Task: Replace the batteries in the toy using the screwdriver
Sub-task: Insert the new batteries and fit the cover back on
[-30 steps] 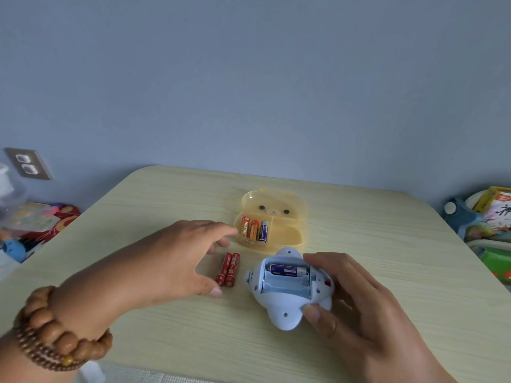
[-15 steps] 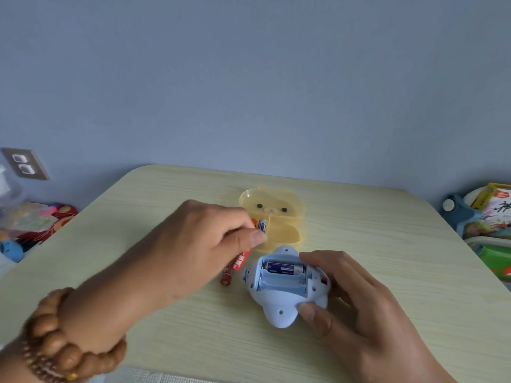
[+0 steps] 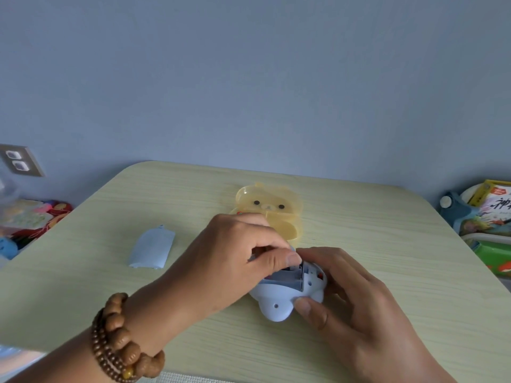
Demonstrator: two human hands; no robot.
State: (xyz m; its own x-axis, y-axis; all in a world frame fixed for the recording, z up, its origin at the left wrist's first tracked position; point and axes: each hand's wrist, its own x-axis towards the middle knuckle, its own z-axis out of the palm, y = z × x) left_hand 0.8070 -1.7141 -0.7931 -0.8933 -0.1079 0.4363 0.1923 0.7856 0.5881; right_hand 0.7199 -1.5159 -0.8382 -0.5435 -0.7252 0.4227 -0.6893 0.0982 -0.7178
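The pale blue toy (image 3: pixel 276 302) lies bottom up on the wooden table (image 3: pixel 387 244), its battery compartment open. My right hand (image 3: pixel 359 308) grips the toy's right side, thumb on its near edge. My left hand (image 3: pixel 235 261) is pinched over the compartment with a battery between thumb and fingers; the battery is almost wholly hidden. The toy's blue battery cover (image 3: pixel 152 250) lies loose to the left. Behind the hands stands the open yellow bear-shaped case (image 3: pixel 279 208). No screwdriver is in view.
Colourful toys and books (image 3: pixel 489 217) are piled beside the table's right edge, and more toys (image 3: pixel 30 219) lie on the floor at the left. A wall socket (image 3: pixel 19 161) is at far left. A beaded bracelet circles my left wrist.
My left hand reached into the yellow case, pinched a battery and brought it down over the toy's compartment. It now hides the two red batteries on the table. The right hand stayed on the toy.
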